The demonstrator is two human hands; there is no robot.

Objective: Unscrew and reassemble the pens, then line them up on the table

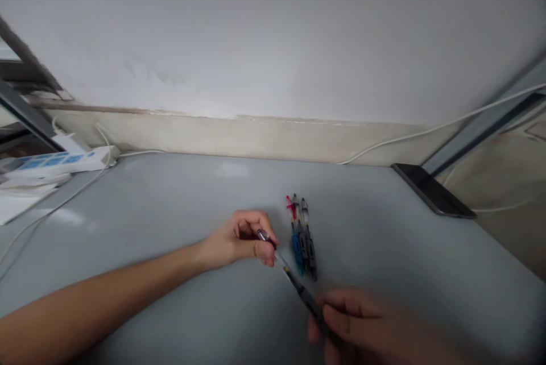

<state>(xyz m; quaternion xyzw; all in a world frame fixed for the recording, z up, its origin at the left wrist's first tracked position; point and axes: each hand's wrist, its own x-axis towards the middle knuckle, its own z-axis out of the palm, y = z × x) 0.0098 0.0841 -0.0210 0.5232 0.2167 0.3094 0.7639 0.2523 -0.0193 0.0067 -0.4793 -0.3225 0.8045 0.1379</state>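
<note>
Between my two hands, above the table, a pen with a clear barrel and a dark grip slants down to the right. My left hand pinches its upper end between thumb and fingers. The fingers of my right hand, somewhat blurred, are closed round the dark lower end, whose tip is hidden. Just beyond the held pen, three pens lie side by side on the table: one with a red top and blue grip, and two dark-gripped clear pens.
The grey table meets a wall at the back. At the left stands a white power strip with blue sockets and a white cable. A dark flat device, like a tablet or phone, lies at the right edge beside a metal post.
</note>
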